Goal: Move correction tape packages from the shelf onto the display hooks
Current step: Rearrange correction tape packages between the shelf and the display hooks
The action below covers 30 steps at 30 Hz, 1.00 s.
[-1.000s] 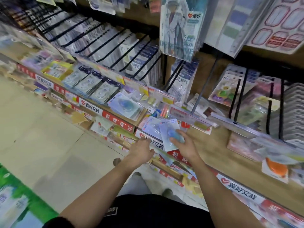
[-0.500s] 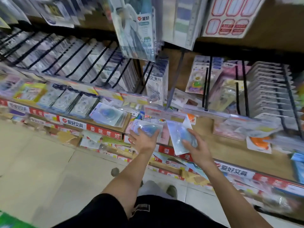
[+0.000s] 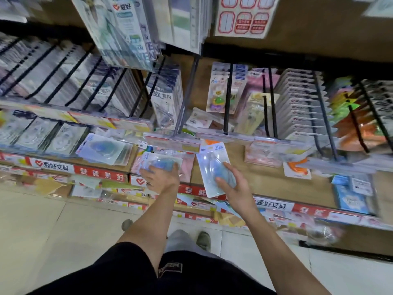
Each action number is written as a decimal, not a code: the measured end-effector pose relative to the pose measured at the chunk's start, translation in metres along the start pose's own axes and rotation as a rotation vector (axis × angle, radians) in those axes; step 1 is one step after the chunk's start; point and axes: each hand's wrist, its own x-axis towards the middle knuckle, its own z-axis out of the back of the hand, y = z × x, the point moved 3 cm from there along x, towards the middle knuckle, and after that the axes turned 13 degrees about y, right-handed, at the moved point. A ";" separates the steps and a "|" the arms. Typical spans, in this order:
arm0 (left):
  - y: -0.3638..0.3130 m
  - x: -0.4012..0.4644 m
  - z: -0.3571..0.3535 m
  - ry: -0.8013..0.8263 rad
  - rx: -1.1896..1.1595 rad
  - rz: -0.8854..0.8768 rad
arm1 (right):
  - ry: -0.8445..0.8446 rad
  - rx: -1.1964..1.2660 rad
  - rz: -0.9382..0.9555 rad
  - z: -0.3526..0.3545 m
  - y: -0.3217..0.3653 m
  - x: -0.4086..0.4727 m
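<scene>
My right hand (image 3: 230, 185) holds a blue correction tape package (image 3: 213, 165) upright above the wooden shelf (image 3: 265, 184), its top just under the price rail. My left hand (image 3: 162, 177) grips another blue correction tape package (image 3: 163, 163) that lies on a small pile at the shelf's front. More blue packages (image 3: 104, 149) lie stacked further left. Black display hooks (image 3: 226, 103) jut out above the shelf; the one straight above my right hand carries a few toy-like packs at its back.
Rows of hooks full of white carded packs (image 3: 297, 103) fill the right, and more full hooks (image 3: 63, 77) fill the left. Hanging sheets (image 3: 127, 28) dangle overhead. An orange item (image 3: 296, 167) and blue packs (image 3: 350, 194) lie on the shelf's right. Tiled floor and my shoes sit below.
The view has swung right and up. My left hand has reached onto the pile and taken hold of a package. My right hand has raised its package toward the hooks.
</scene>
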 end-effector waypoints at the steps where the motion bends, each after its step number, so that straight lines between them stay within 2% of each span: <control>1: -0.001 0.001 0.001 -0.004 -0.004 0.000 | 0.002 -0.002 0.000 -0.001 0.000 0.000; 7: -0.005 0.005 0.007 -0.036 -0.034 -0.023 | 0.022 0.005 0.007 -0.006 0.004 0.001; 13: -0.014 0.013 0.011 0.105 -0.058 0.050 | 0.033 0.012 -0.007 -0.005 0.002 -0.001; 15: -0.014 0.012 0.012 0.112 -0.059 0.018 | 0.021 0.020 -0.018 -0.005 -0.001 -0.002; 19: -0.003 0.011 0.010 0.020 -0.050 -0.040 | -0.021 -0.017 -0.011 -0.005 -0.004 -0.006; 24: 0.006 -0.001 0.015 -0.056 -0.165 -0.158 | -0.030 0.010 0.001 -0.002 -0.003 -0.009; 30: 0.016 -0.025 0.023 0.019 -0.407 -0.270 | -0.003 0.074 0.003 -0.007 -0.008 -0.006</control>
